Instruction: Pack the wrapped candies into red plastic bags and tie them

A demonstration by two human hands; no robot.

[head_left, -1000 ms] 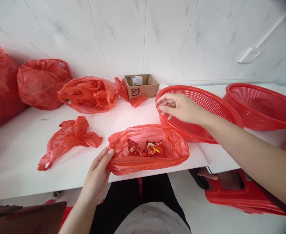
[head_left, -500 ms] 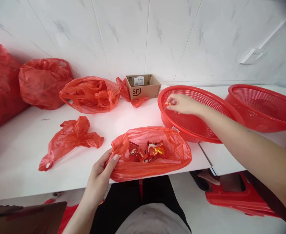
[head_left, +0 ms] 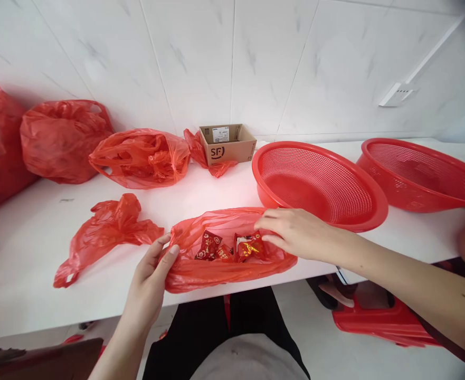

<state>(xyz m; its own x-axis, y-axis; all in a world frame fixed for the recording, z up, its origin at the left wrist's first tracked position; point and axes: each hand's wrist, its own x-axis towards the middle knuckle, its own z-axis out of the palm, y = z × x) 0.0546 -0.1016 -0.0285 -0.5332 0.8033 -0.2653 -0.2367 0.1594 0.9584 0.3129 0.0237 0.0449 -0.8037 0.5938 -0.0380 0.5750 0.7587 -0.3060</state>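
On the white desk (head_left: 38,248), a thin red plastic bag holding small red foil packets (head_left: 228,248) lies open at the near edge, the left hand (head_left: 151,274) pinching its rim in a closed grip at its 9 o'clock, while the right hand (head_left: 295,232) rests loosely open on the rim at 3 o'clock. A round red perforated plastic basket (head_left: 319,182) sits just beside the bag at 1 o'clock, a second like basket (head_left: 422,174) farther right. A crumpled empty red bag (head_left: 107,232) lies at 9 o'clock, a stuffed red bag (head_left: 141,158) at 11, and a small brown cardboard box (head_left: 227,143) at 12.
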